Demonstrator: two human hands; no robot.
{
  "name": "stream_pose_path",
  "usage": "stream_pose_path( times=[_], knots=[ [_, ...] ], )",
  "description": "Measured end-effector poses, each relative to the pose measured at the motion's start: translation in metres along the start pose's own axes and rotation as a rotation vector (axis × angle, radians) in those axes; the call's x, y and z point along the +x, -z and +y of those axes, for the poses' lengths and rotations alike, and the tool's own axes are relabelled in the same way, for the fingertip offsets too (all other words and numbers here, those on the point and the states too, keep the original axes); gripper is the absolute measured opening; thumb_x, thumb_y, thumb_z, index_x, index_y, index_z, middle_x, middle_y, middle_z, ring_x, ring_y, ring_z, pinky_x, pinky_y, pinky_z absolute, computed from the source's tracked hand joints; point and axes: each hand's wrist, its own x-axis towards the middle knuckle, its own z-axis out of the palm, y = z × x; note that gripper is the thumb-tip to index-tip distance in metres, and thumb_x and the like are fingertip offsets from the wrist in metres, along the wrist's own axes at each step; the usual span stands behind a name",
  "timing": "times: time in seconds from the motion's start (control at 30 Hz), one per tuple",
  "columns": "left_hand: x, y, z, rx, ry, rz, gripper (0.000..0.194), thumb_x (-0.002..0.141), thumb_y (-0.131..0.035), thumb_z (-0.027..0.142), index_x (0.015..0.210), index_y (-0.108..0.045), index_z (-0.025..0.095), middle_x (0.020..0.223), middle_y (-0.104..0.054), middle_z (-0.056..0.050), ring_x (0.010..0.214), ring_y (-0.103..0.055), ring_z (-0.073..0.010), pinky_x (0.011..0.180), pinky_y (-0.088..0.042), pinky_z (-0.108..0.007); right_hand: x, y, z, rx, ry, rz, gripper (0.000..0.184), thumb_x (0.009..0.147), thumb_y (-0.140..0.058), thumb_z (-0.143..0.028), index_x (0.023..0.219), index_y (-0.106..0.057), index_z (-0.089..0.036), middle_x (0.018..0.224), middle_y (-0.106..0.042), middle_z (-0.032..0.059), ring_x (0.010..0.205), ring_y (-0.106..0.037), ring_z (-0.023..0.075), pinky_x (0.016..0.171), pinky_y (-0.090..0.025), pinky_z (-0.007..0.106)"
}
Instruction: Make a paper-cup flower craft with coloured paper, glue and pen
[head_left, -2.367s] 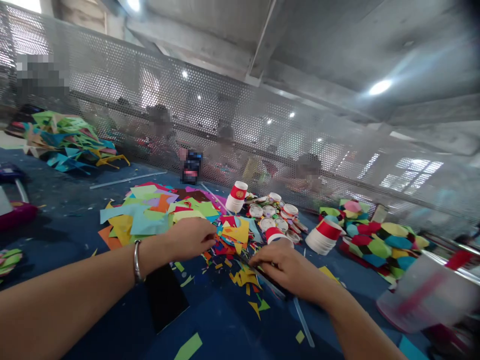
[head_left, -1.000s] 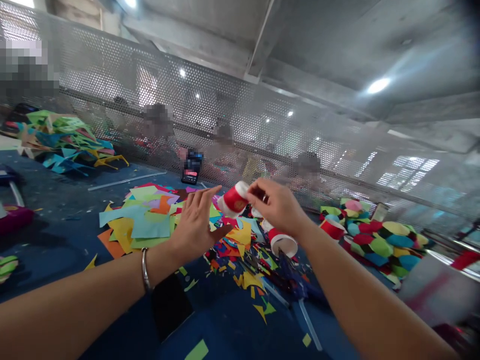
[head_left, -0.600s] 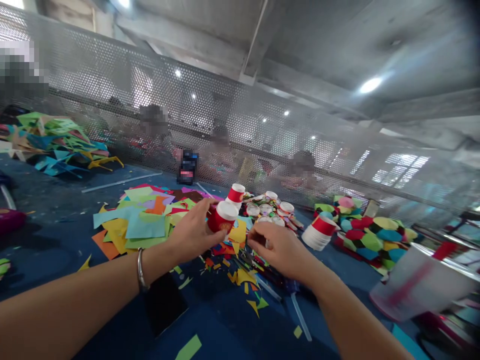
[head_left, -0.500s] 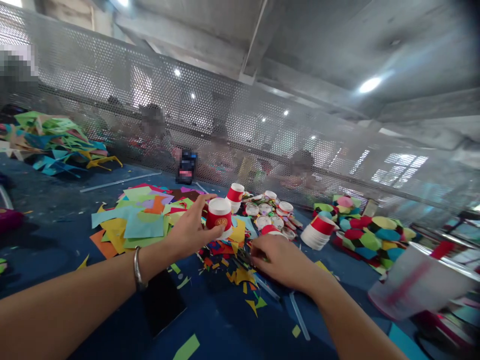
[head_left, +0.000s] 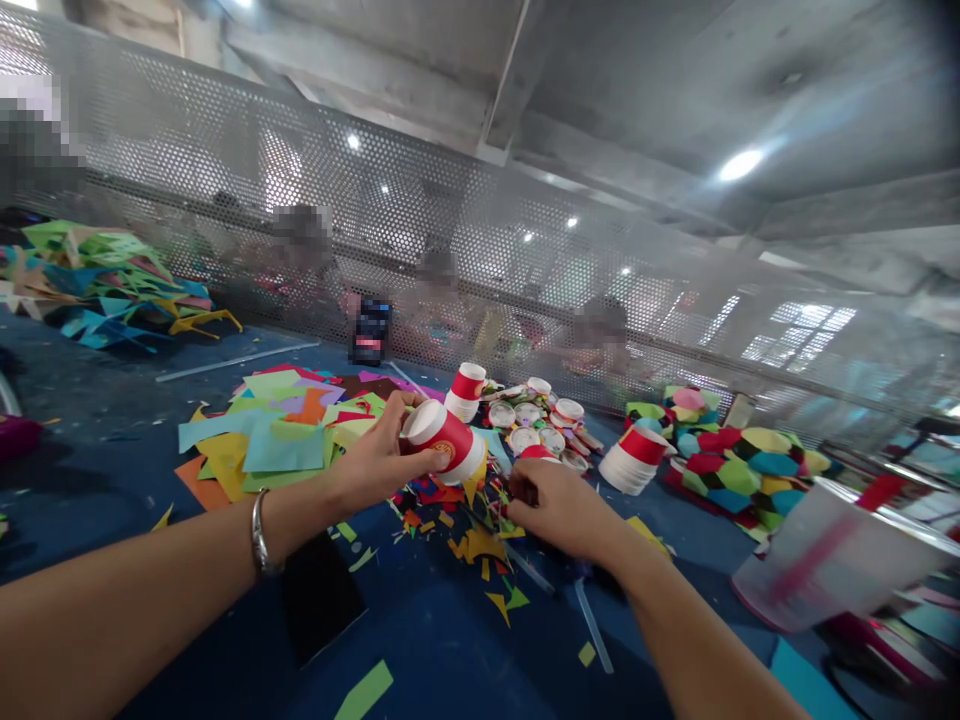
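My left hand (head_left: pixel 379 452), with a silver bangle at the wrist, is closed around a red and white paper cup (head_left: pixel 450 442). The cup leans to the left above a heap of cut paper scraps (head_left: pixel 480 545). To its right my right hand (head_left: pixel 566 510) is curled low over the scraps. Its fingertips are pressed together, and whatever they may hold is hidden. Beyond the hands, another red and white cup (head_left: pixel 466 392) stands beside a pile of small round white-rimmed pieces (head_left: pixel 526 415). Another tilted white and red cup stack (head_left: pixel 636 460) is right of my right hand.
Coloured paper sheets (head_left: pixel 281 445) lie left of the cup. Clear glue sticks (head_left: pixel 594 625) rest on the blue table. A translucent drink cup (head_left: pixel 817 560) with a red straw stands at right, near multicoloured paper crafts (head_left: pixel 750 470). A phone (head_left: pixel 370 332) leans against the perforated partition (head_left: pixel 420 220).
The cup in my left hand has tipped from upright toward the left. My right hand has shifted slightly right, its fingers curled more.
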Motion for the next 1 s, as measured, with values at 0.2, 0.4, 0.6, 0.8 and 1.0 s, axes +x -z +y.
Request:
stream_pose_path(
  times=[0.2,0.4,0.6,0.8,1.0],
  knots=[
    [-0.001,-0.003,-0.002,-0.02,0.086,-0.021,0.056,0.079,-0.072,0.035,0.119,-0.034,0.025,0.103,-0.065,-0.005,0.075,-0.066,-0.018,0.056,-0.051,-0.027,0.002,0.004,0.0,0.221,0.003,0.109,0.005,0.081,-0.054,-0.025,0.077,-0.052,-0.021,0.073,-0.057,-0.0008,0.066,-0.052,0.016,0.061,-0.04,0.029],
    [-0.002,-0.001,-0.008,0.209,0.008,-0.002,0.058,0.076,-0.074,0.033,0.124,-0.043,0.026,0.102,-0.068,-0.004,0.088,-0.067,-0.0229,0.071,-0.055,-0.034,0.0,0.004,-0.014,0.795,0.022,0.135,0.006,0.082,-0.054,-0.028,0.081,-0.055,-0.022,0.076,-0.057,-0.0017,0.071,-0.055,0.0168,0.068,-0.046,0.031],
    [-0.006,-0.012,0.003,-0.053,0.025,-0.034,0.049,0.078,-0.074,0.033,0.116,-0.043,0.025,0.098,-0.063,-0.002,0.079,-0.063,-0.0164,0.065,-0.053,-0.028,0.001,-0.009,-0.026,0.99,0.007,0.056,0.004,0.082,-0.056,-0.026,0.083,-0.056,-0.022,0.079,-0.06,-0.0009,0.073,-0.058,0.0172,0.071,-0.047,0.032],
    [-0.008,-0.015,0.005,-0.109,0.066,0.021,0.047,0.088,-0.064,0.039,0.128,-0.044,0.026,0.118,-0.066,-0.009,0.093,-0.068,-0.0212,0.075,-0.059,-0.034,0.0,-0.012,-0.03,1.01,0.046,0.069,0.004,0.083,-0.056,-0.025,0.082,-0.053,-0.022,0.078,-0.059,-0.0017,0.07,-0.056,0.0161,0.069,-0.046,0.032],
    [-0.003,-0.013,0.0,-0.115,0.042,0.057,0.062,0.084,-0.069,0.034,0.139,-0.044,0.021,0.124,-0.068,-0.013,0.107,-0.068,-0.0241,0.096,-0.055,-0.042,-0.004,-0.014,-0.042,1.194,0.027,-0.004,0.003,0.085,-0.055,-0.023,0.084,-0.052,-0.022,0.078,-0.059,-0.0028,0.069,-0.062,0.0156,0.068,-0.05,0.032]
  ],
)
